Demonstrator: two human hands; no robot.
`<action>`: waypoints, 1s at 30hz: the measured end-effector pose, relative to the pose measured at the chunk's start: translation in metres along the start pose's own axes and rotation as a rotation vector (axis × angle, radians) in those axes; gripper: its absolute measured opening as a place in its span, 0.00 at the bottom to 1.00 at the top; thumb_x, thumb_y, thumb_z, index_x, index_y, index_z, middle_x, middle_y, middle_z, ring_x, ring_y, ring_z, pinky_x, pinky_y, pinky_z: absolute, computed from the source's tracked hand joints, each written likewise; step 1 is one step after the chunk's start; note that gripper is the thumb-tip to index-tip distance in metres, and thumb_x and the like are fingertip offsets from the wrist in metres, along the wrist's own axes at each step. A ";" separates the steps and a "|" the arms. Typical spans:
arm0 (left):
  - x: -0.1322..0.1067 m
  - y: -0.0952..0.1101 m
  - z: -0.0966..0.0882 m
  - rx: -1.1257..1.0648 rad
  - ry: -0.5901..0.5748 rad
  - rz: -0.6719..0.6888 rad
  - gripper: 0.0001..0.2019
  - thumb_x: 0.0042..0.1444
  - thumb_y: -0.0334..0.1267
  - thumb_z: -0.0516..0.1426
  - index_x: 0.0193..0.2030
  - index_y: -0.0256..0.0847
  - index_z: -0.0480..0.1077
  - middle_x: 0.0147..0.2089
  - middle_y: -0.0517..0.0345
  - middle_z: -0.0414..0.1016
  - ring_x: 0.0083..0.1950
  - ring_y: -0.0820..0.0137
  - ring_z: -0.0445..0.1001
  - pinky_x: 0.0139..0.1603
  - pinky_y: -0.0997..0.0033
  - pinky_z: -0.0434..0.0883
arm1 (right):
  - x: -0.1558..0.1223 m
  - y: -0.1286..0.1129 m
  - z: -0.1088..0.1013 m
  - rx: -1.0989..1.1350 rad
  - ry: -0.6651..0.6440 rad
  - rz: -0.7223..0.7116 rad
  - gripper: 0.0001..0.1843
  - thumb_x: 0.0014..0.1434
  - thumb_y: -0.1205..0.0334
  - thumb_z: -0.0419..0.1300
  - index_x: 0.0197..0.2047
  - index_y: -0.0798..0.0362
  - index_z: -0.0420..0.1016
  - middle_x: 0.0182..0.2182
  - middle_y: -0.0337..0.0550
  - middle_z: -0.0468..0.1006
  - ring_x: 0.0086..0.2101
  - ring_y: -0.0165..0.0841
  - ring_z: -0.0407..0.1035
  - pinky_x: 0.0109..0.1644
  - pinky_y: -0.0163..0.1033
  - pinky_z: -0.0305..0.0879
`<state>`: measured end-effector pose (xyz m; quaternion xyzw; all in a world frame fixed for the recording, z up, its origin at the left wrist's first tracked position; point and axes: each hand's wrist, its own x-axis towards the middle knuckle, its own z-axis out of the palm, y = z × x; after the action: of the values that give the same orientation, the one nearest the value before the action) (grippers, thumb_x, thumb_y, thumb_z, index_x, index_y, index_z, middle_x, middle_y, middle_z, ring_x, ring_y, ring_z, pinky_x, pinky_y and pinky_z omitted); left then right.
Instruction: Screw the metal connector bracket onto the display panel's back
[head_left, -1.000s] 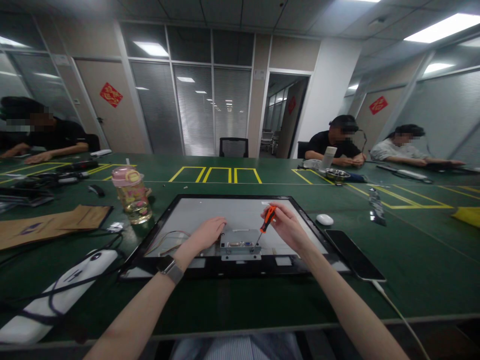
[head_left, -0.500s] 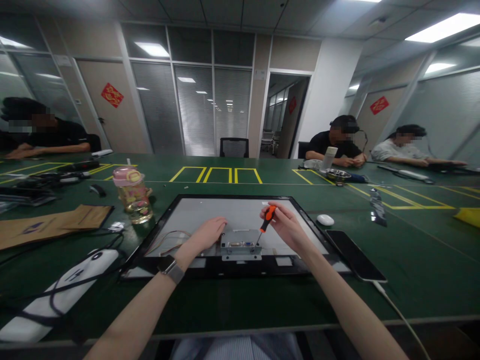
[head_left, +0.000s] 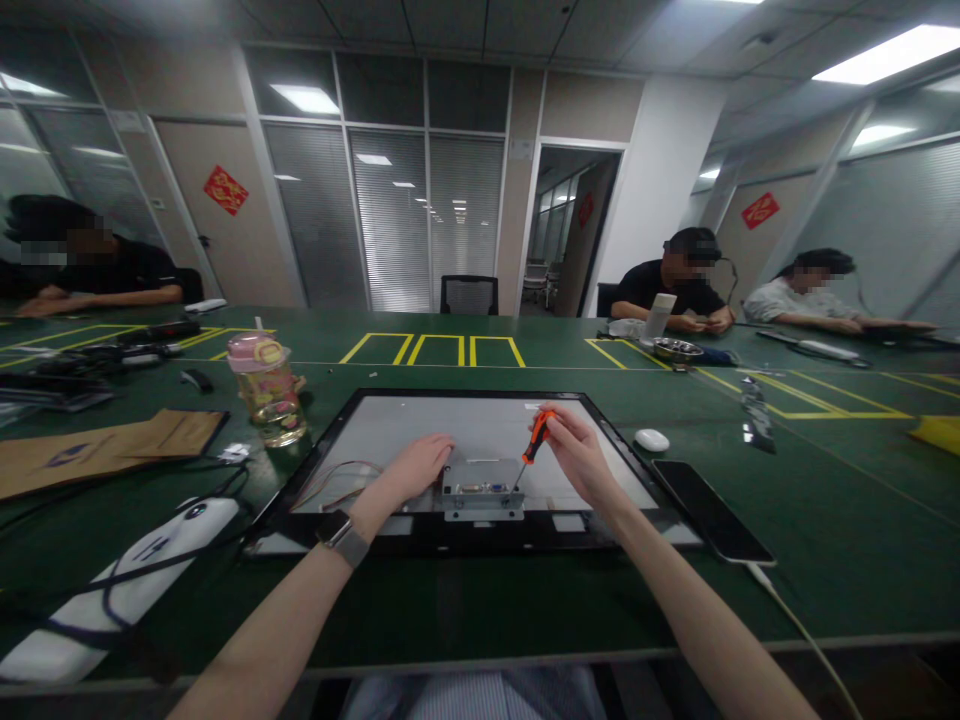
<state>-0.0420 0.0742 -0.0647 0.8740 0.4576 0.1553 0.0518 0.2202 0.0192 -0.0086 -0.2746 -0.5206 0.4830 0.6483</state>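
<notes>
A grey metal box (head_left: 484,474) with a row of ports along its front lies on the back of a flat display panel (head_left: 390,425) with a black frame. At the box's left end, my left hand (head_left: 424,467) has its fingers curved against the edge; the fingertips are partly hidden. My right hand (head_left: 574,448) grips a screwdriver (head_left: 537,438) by its orange and black handle. The tool is tilted, its shaft pointing down at the right end of the box. Thin wires (head_left: 330,482) run across the panel to the left of the box.
Left of the panel stand a pink-lidded bottle (head_left: 266,390), brown packaging (head_left: 105,450) and a white power strip (head_left: 142,575) with black cables. A phone (head_left: 709,510) on a cable and a white mouse (head_left: 651,440) lie to the right. Several people sit across the green table (head_left: 480,610).
My right hand and the screwdriver have shifted only slightly, with the tip still at the right end of the box. My left hand stays where it was.
</notes>
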 end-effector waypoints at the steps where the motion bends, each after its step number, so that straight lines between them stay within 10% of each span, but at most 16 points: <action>1: 0.000 0.000 0.000 -0.002 0.001 -0.001 0.20 0.64 0.38 0.38 0.52 0.36 0.66 0.58 0.49 0.66 0.59 0.67 0.63 0.61 0.66 0.55 | 0.000 0.000 0.001 0.006 -0.014 -0.008 0.11 0.51 0.57 0.62 0.40 0.47 0.76 0.38 0.41 0.77 0.40 0.36 0.70 0.51 0.46 0.61; 18: -0.002 0.003 -0.003 -0.003 -0.016 -0.003 0.19 0.64 0.37 0.39 0.53 0.36 0.64 0.59 0.50 0.64 0.59 0.68 0.62 0.61 0.66 0.55 | -0.002 -0.001 0.001 -0.030 -0.100 -0.001 0.16 0.55 0.56 0.59 0.47 0.47 0.73 0.39 0.43 0.78 0.40 0.38 0.72 0.51 0.50 0.61; 30: -0.002 0.002 -0.001 0.005 -0.020 -0.005 0.20 0.64 0.37 0.38 0.53 0.34 0.64 0.59 0.48 0.64 0.60 0.67 0.61 0.61 0.66 0.54 | -0.001 -0.001 0.001 0.002 0.057 0.013 0.07 0.47 0.58 0.64 0.33 0.47 0.76 0.29 0.36 0.72 0.33 0.33 0.70 0.42 0.40 0.65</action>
<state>-0.0416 0.0718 -0.0637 0.8744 0.4597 0.1454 0.0546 0.2200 0.0172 -0.0078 -0.2907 -0.4996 0.4797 0.6601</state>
